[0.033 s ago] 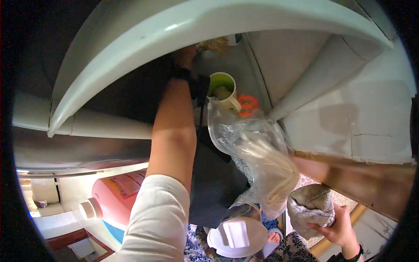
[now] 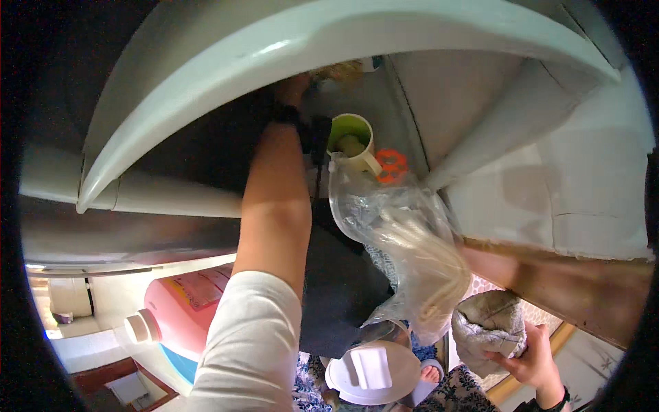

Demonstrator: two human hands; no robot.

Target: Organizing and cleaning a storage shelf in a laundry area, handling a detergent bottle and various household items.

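Grey cloth in the right hand, left arm deep behind a curved rim

At the lower right of the frame, the right hand [image 2: 539, 360] pinches a thick, folded grey cloth [image 2: 489, 326] between thumb and fingers, the thumb lying across its near side. The left arm, in a white sleeve [image 2: 250, 336], runs up through the middle to the dim top centre, under a pale curved rim [image 2: 268, 48]. There the left hand [image 2: 294, 89] is close to a straw-coloured item [image 2: 340, 71]; shadow hides its fingers, so whether they grip anything cannot be told.

Right of that forearm stand a cream mug [image 2: 357, 163] with a green inside and an orange ring-like piece [image 2: 392, 165]. Below them hangs a clear plastic bag [image 2: 353, 206] holding a pale bundle. A pink bottle [image 2: 182, 299] lies tilted at the lower left.
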